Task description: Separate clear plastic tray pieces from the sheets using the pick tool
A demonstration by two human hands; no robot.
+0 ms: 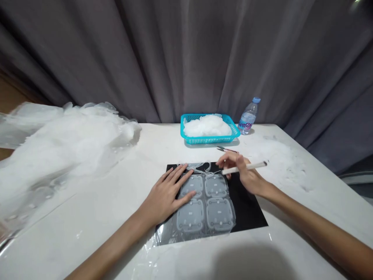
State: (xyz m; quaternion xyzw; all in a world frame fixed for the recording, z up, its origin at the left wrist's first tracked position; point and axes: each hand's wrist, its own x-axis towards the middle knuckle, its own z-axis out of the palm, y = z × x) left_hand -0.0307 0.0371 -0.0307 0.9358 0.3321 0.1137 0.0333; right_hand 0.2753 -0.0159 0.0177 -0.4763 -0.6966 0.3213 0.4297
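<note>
Turquoise basket (210,139) holds white fluff (207,125); clear bottle (247,118), liquid inside (247,121).

Under my left hand (166,196) I have clear, glossy plastic film (167,233) over smooth, translucent grey plastic squares (190,216). The black sheet (247,214) beneath looks smooth and flat. Beyond my right hand (247,175), the basket (211,139) is turquoise perforated plastic, the bottle (247,118) clear, shiny plastic. Fluffy white fibre (78,136) lies left of my left hand, on a smooth, white tabletop (157,144). Behind hangs matt grey cloth (175,58).
</note>
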